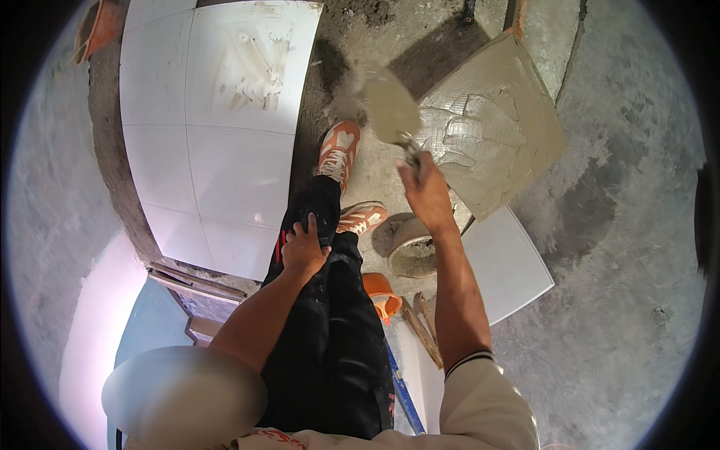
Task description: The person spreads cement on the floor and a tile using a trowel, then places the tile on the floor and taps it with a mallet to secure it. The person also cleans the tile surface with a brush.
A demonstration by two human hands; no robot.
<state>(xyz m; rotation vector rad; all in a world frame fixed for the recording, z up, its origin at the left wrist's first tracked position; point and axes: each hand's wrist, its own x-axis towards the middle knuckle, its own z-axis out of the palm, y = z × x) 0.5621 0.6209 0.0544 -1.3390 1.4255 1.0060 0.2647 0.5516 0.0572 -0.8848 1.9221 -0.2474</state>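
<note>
Mottled grey concrete floor (622,322), darker patches (589,214) at right, pinkish-white glare (88,330) at lower left

Left hand (304,251) spread and resting on the left leg (304,337), left forearm (261,319) slanting back from it, right hand (429,193) farther forward, curled in a grip, right forearm (456,289) extended behind it

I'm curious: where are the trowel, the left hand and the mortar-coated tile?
Trowel (393,106): head view, on its blurred blade.
Left hand (304,252): head view, on its back.
Mortar-coated tile (501,127): head view, on its coated face.
</note>
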